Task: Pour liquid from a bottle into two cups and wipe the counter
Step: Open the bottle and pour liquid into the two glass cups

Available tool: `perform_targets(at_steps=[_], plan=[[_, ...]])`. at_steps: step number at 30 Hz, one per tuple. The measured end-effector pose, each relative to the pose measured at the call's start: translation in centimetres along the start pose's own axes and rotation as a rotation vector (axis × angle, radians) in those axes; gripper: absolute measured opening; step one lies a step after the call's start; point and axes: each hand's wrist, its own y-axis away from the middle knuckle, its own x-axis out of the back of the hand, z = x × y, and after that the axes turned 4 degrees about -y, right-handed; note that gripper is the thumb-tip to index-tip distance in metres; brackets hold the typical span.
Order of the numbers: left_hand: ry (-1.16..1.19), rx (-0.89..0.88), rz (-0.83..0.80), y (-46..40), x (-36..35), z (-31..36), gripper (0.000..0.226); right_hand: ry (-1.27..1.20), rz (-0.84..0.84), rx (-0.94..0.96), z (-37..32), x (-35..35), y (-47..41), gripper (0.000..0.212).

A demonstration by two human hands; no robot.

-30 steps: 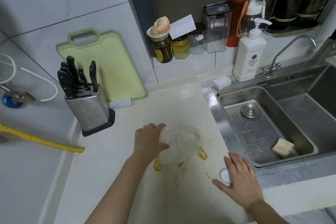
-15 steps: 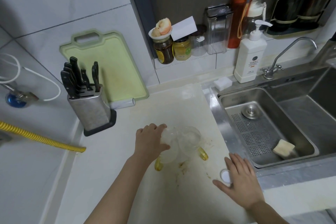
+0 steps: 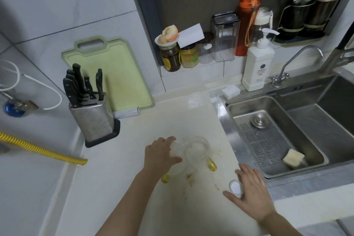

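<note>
My left hand (image 3: 159, 156) grips a clear plastic bottle (image 3: 177, 146), tilted with its mouth over a clear glass cup (image 3: 198, 149) that has a yellow handle. A second cup sits under the bottle and my hand; mainly its yellow handle (image 3: 165, 178) shows. My right hand (image 3: 252, 191) lies flat on the white counter (image 3: 118, 168), fingers spread, beside the white bottle cap (image 3: 236, 187). Brown stains (image 3: 189, 177) mark the counter in front of the cups.
A knife block (image 3: 92, 117) and a green cutting board (image 3: 113, 76) stand at the back left. The steel sink (image 3: 249, 109) on the right holds a yellow sponge (image 3: 293, 158). A white sponge (image 3: 230, 91) and soap dispenser (image 3: 257, 65) stand behind it.
Both hands, the bottle and the cups stay where they were. Only the view has shifted slightly.
</note>
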Motion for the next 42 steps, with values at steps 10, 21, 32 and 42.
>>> perform_targets(at_steps=[10,21,32,42], plan=[[0.19,0.031,0.023,1.5,-0.4,0.7,0.068,-0.074,-0.048,0.042,0.3,0.5,-0.1,0.051],[0.339,0.082,0.006,3.8,-1.1,0.4,0.072,-0.144,-0.076,-0.029,-1.0,2.3,-0.8,0.031],[0.669,0.066,-0.005,7.1,0.0,-0.5,0.066,-0.589,-0.155,0.035,-8.5,7.0,-3.0,0.038],[0.649,-0.012,0.011,10.4,0.0,-0.9,0.079,-0.686,-0.211,0.227,-15.4,10.8,-3.2,0.045]])
